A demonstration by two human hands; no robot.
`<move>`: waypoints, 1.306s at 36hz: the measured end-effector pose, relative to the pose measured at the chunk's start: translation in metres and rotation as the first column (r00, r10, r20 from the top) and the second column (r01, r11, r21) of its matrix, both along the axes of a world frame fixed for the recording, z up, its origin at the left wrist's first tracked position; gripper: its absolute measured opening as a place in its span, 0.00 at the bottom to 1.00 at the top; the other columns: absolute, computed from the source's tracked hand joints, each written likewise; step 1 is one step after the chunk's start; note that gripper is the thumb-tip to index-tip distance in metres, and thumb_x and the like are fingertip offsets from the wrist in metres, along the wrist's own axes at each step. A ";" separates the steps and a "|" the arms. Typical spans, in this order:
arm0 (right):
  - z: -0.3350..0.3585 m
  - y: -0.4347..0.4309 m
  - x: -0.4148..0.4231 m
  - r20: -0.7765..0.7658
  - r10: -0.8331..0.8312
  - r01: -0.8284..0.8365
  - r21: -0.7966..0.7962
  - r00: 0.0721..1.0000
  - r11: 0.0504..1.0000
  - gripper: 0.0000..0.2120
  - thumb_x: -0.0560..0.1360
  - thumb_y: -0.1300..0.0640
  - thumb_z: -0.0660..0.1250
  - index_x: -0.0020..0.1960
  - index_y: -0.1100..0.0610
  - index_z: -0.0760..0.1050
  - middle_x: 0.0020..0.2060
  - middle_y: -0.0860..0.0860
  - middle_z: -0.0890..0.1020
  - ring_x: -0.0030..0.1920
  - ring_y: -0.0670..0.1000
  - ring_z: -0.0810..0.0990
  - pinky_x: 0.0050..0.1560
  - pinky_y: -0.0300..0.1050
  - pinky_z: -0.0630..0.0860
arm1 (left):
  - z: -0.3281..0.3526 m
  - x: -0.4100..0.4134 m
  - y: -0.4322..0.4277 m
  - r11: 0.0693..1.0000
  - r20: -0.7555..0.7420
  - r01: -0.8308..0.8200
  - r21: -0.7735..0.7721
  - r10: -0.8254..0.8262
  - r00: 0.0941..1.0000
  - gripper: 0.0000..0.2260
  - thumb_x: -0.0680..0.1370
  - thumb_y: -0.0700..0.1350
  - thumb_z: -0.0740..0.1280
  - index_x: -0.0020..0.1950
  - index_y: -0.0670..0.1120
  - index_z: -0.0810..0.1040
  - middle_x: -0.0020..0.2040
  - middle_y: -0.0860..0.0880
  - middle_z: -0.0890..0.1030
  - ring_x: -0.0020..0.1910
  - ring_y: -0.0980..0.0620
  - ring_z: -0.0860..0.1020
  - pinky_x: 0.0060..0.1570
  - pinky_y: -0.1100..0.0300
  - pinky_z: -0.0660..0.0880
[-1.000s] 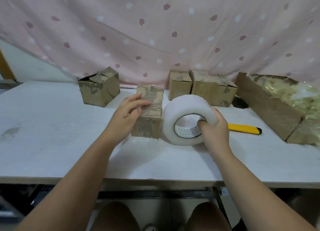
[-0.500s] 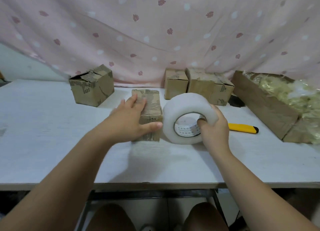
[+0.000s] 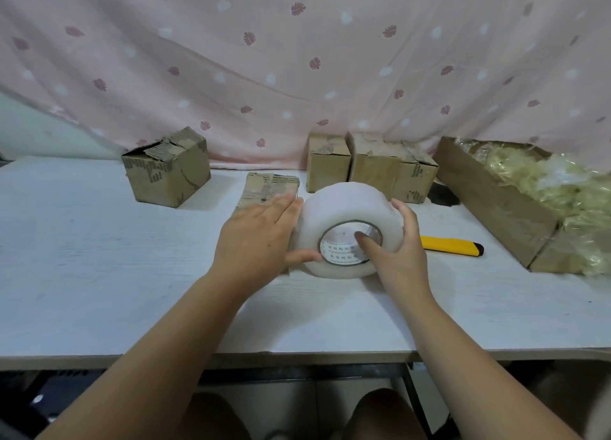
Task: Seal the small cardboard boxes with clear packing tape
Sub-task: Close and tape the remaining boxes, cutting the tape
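A yellow knife (image 3: 446,244) lies near a scrap-filled carton (image 3: 489,191)

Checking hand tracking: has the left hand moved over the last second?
Yes. The left hand has shifted right over the small box, closer to the yellow knife, which lies unmoved; its thumb now touches the tape roll.

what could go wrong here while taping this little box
1. The left hand only presses flat on the small box, so it may slide when tape is pulled.
2. The tape roll, gripped by the right hand, crowds the box, so tape might go on crooked.
3. The yellow knife lies near that wrist and could get knocked.
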State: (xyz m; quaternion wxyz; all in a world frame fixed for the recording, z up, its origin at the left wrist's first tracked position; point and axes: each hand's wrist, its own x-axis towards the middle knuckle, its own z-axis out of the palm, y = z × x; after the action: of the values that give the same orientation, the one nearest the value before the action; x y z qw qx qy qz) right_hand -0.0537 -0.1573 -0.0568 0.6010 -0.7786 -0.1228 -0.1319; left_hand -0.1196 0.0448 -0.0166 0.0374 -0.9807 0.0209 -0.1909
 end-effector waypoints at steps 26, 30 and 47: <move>0.008 0.001 -0.008 0.201 -0.305 0.304 0.038 0.931 0.952 0.24 0.67 0.63 0.69 0.53 0.38 0.69 0.48 0.42 0.79 0.48 0.52 0.79 0.44 0.53 0.78 | -0.021 0.005 0.032 0.998 0.458 0.050 0.028 -0.057 0.887 0.22 0.69 0.51 0.75 0.57 0.40 0.82 0.57 0.45 0.83 0.48 0.45 0.83 0.48 0.52 0.78; 0.005 -0.003 -0.007 0.278 -0.221 0.251 -0.076 0.935 0.965 0.23 0.70 0.65 0.69 0.61 0.49 0.71 0.53 0.47 0.77 0.52 0.53 0.76 0.47 0.53 0.76 | -0.026 0.004 0.031 0.999 0.517 0.051 -0.014 -0.037 0.855 0.18 0.71 0.48 0.64 0.57 0.42 0.82 0.57 0.46 0.82 0.50 0.45 0.82 0.51 0.52 0.76; 0.016 -0.021 -0.009 0.280 -0.214 0.162 0.197 0.936 0.967 0.14 0.75 0.37 0.53 0.59 0.37 0.67 0.57 0.46 0.76 0.59 0.43 0.74 0.57 0.32 0.69 | -0.035 0.007 0.025 0.993 0.662 -0.006 0.120 -0.075 0.746 0.12 0.71 0.39 0.69 0.55 0.44 0.80 0.51 0.48 0.82 0.50 0.45 0.80 0.53 0.49 0.69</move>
State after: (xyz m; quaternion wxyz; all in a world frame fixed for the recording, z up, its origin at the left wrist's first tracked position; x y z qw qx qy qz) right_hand -0.0631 -0.1782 -0.0407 0.6246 -0.7034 -0.1253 -0.3152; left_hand -0.1121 0.0699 -0.0515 0.0947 -0.8440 0.0353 -0.5268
